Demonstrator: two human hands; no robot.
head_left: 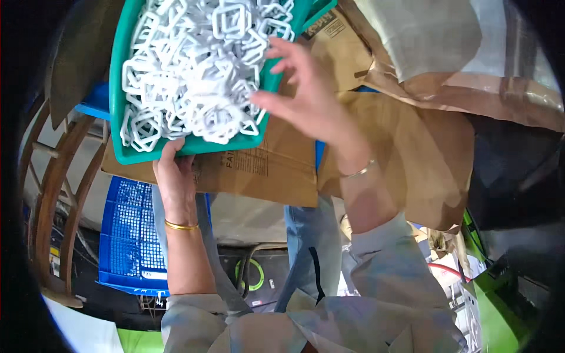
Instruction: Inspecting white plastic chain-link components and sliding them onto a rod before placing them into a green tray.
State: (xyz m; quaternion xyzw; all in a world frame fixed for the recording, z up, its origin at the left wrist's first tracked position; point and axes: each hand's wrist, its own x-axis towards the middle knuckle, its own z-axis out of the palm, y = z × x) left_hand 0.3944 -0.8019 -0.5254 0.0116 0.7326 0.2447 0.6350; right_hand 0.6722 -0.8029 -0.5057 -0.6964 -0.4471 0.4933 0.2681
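A teal-green plastic tray [118, 120] is heaped with many small white square plastic frames [194, 70], loosely piled over one another. My left hand [176, 179] grips the tray's near edge, its thumb over the rim and the other fingers underneath. Over the tray's right side hovers my right hand [306, 97], fingers spread and slightly blurred. Its thumb and fingertips are close to the white frames; whether they touch any cannot be made out. No piece shows in that hand.
Opened cardboard [288, 159] lies beneath and right of the tray. A blue mesh crate [132, 229] stands lower left, beside curved wooden bars [50, 194]. Clear plastic sheeting [447, 41] covers the upper right. A green panel [497, 312] is at lower right.
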